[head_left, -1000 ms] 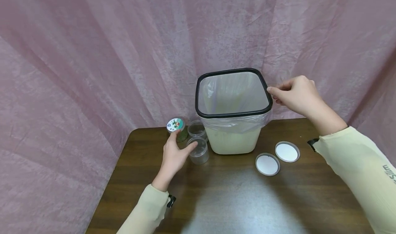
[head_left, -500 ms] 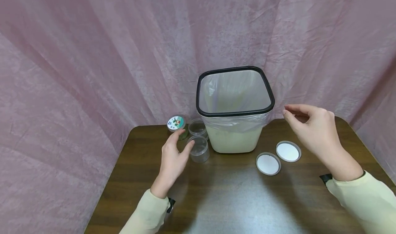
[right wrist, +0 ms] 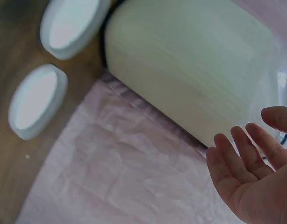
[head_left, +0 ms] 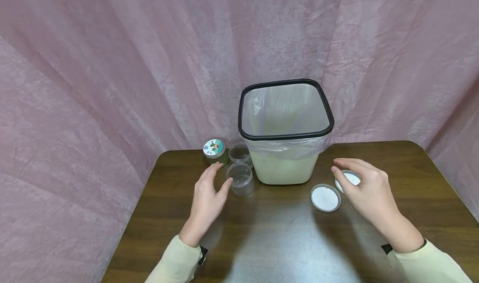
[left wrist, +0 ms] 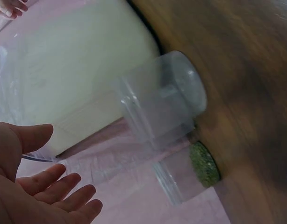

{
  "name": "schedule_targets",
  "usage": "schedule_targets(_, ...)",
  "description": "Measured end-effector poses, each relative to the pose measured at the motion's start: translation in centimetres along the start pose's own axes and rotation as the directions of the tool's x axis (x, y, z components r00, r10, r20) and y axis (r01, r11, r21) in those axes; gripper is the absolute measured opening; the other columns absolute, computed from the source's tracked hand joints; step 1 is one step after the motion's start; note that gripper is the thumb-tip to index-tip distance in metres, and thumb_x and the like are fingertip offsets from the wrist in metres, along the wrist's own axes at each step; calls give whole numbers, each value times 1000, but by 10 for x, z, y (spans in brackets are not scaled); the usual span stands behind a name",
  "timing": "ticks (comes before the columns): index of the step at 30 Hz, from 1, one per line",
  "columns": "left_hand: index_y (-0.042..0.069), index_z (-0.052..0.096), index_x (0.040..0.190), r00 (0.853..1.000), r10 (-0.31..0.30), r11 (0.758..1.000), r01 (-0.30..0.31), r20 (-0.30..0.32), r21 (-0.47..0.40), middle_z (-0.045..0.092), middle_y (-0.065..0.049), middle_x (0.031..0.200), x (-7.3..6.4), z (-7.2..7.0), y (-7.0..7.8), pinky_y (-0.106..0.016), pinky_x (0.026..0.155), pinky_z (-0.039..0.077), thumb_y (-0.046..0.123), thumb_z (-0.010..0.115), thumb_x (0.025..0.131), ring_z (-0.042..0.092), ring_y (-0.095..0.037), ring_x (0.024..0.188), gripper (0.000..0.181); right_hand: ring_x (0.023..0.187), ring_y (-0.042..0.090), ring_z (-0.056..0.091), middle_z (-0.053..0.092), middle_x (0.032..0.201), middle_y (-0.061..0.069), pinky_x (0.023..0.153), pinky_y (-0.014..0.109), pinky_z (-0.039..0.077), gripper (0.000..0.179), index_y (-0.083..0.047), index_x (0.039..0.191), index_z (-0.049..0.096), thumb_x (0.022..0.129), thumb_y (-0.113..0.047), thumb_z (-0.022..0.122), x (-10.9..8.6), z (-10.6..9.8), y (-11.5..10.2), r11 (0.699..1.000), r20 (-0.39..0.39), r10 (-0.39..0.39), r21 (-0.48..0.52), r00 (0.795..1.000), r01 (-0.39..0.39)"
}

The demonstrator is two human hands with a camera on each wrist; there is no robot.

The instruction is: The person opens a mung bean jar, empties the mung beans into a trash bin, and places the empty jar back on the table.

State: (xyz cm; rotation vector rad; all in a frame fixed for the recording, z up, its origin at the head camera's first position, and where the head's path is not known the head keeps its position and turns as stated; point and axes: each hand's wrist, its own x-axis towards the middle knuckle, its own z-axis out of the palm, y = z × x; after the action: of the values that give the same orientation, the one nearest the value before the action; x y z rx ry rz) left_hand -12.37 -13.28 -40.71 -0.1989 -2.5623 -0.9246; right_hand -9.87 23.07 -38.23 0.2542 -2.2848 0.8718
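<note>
My left hand hovers left of a clear, lidless plastic jar, holding nothing; its thumb and fingers are spread apart in the left wrist view. Behind that jar is a second clear jar. Beside it stands a jar with a printed lid, and green bits show at its bottom. Over on the right, my right hand hangs in the air, loosely bent and holding nothing. It partly hides one white-centred round lid; another round lid lies near it on the table.
A cream bin with a black rim stands between the hands at the table's back edge. A clear plastic bag lines it and folds over the outside. Pink curtain hangs behind the brown wooden table.
My right hand has left the right side of the bin's rim and moved down over the lids, its fingers loosening. My left hand has drawn slightly back from the jars.
</note>
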Motion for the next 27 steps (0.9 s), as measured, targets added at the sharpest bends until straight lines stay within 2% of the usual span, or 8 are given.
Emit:
schedule_targets(4,14,55,128,1000,-10,1000,10,13,25,52,-2,136,-4,-1,-8,-41,104,42,30,68,85,46,-20,130,48,95,3,62,72,100,0,89,-3,31,21,-14,100,73,79,-16,72,-15,7,3,1000,5,7,8,1000,-7)
schedule_targets(10,13,55,128,999,-37,999,36,13,41,53,-4,135,-6,-2,-23,-41,104,43,30,68,84,48,-21,127,49,97,10,62,71,99,3,90,-4,31,23,-11,99,73,76,-12,74,-34,17,7,1000,8,-1,27,1000,1)
schedule_targets(15,11,55,128,998,-62,997,61,10,41,55,-7,131,-2,-3,-32,-42,102,44,28,70,82,51,-22,124,51,92,20,63,71,98,3,89,-4,30,25,-11,100,72,75,-13,74,-48,24,14,1000,33,9,-21,999,-9)
schedule_targets(22,6,54,127,993,-116,991,116,-7,60,58,-12,126,19,-6,-49,-45,99,45,33,72,80,53,-29,120,58,96,21,63,70,99,1,87,3,33,26,-13,102,71,77,-20,74,-59,31,16,995,65,90,-55,994,-87)
schedule_targets(25,5,49,130,983,-181,982,180,11,62,55,-15,129,31,-9,-63,-48,99,44,37,72,79,51,-33,122,65,97,22,63,70,98,2,86,12,38,26,-12,102,71,77,-21,74,-60,34,15,994,64,96,-51,993,-93)
schedule_targets(27,4,43,135,970,-239,970,235,48,62,51,-17,134,40,-9,-73,-49,101,42,42,71,79,47,-35,125,73,98,23,63,70,98,1,85,18,40,27,-11,102,70,77,-21,74,-61,34,14,994,66,100,-52,993,-97)
